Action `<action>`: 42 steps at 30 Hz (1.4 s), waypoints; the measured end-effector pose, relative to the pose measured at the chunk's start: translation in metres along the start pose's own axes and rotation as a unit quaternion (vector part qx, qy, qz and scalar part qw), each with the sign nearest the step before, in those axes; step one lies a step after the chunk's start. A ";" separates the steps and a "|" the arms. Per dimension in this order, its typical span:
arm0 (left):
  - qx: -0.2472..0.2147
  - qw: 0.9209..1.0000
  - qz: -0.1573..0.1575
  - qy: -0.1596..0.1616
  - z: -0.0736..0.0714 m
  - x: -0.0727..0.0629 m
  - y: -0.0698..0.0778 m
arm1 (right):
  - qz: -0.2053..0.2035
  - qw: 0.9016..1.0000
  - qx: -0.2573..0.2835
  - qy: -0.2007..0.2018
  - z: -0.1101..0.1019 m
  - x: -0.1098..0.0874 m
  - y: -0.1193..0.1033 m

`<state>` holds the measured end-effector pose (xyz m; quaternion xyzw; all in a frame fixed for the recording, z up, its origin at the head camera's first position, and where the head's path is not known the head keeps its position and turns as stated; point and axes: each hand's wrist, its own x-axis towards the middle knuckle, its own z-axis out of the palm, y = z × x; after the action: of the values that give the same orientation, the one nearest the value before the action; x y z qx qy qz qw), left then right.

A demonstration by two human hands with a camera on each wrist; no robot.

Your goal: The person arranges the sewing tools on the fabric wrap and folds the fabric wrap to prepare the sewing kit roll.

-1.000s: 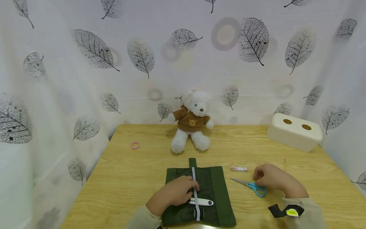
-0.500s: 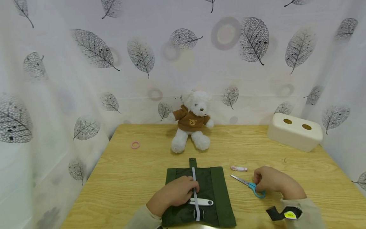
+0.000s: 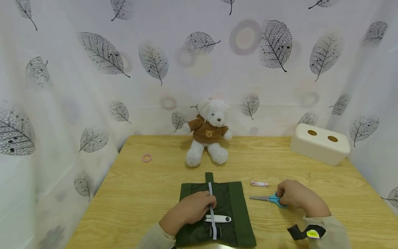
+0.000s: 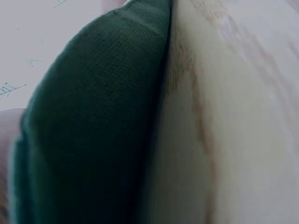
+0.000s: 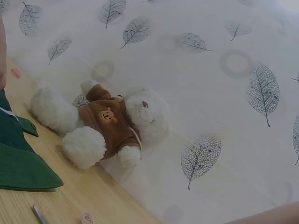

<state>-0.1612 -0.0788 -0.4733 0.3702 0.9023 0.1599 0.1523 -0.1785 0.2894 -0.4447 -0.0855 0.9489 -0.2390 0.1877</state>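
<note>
My left hand (image 3: 193,207) lies over the dark green fabric roll (image 3: 240,214), its fingers curled round the thin white elastic strap (image 3: 210,188). Under that strap sit a slim white tool (image 3: 221,219) with a hole at its end and a black spool (image 3: 218,232). To the right, my right hand (image 3: 293,194) grips the blue handle of the scissors (image 3: 275,199), whose blades point left toward the roll. In the right wrist view only the scissors' blade tip (image 5: 39,214) shows. The left wrist view is filled mostly by the roll's green edge (image 4: 98,102) against the table.
A small pink-and-white bundle (image 3: 259,184) lies just beyond the scissors. Farther back sit a white teddy bear (image 3: 207,135) in a brown top, a pink ring (image 3: 147,158) at left and a cream box (image 3: 320,143) with two holes at right. A leaf-print curtain (image 3: 199,69) hangs behind the table.
The scissors have turned in my right hand: the blades, slanted up-left before, now point nearly straight left. My left hand has stayed at the strap.
</note>
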 end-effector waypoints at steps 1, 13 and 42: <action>0.002 1.000 0.000 0.002 0.000 0.000 0.000 | -0.004 1.000 -0.001 -0.002 0.000 0.000 0.000; -0.017 1.000 -0.011 -0.004 -0.003 0.000 0.001 | -0.071 0.997 0.007 -0.005 -0.001 -0.004 -0.008; -0.026 1.000 -0.013 -0.004 -0.006 -0.001 0.002 | -0.222 0.975 -0.009 0.008 0.044 0.008 -0.064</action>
<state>-0.1616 -0.0793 -0.4668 0.3551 0.9020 0.1798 0.1673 -0.1636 0.2134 -0.4520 -0.2941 0.9097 -0.2669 0.1215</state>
